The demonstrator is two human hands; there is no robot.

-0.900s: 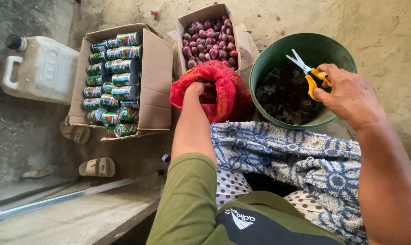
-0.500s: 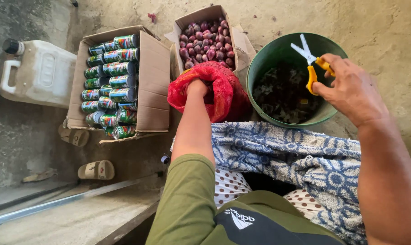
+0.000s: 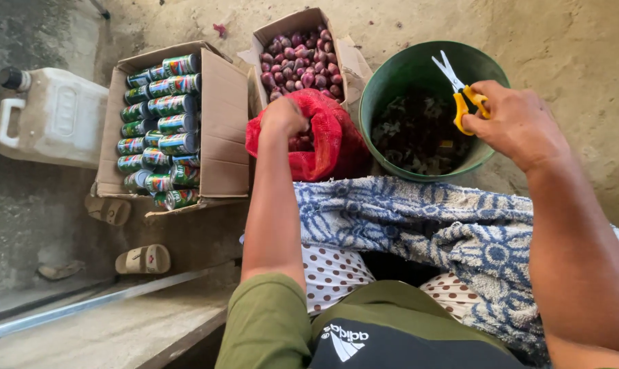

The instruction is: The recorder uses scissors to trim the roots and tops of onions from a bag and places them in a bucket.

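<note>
L arm stretched straight fwd from the green sleeve, elbow nearly locked; left hand (image 3: 284, 116) plunged into the mouth of a red mesh bag (image 3: 323, 140), fingers buried in the netting w/ small red onions inside, so can't tell if curled round one or loose. R forearm comes in from lower right, wrist bent inward; right hand (image 3: 517, 123) closed round the yellow handles of scissors (image 3: 459, 92), blades parted a little, tips pointing up-left over a green bucket (image 3: 391, 82). Bucket sits under/just beside R hand, dark peel scraps in its bottom. Mesh bag touches bucket's left wall. Just beyond L hand: open cardboard box of red onions (image 3: 299, 58). Further left of L hand: bigger box of cans (image 3: 160, 123), then a white jug (image 3: 53, 116), well apart. Blue patterned towel (image 3: 425, 225) across the lap, below both hands.
</note>
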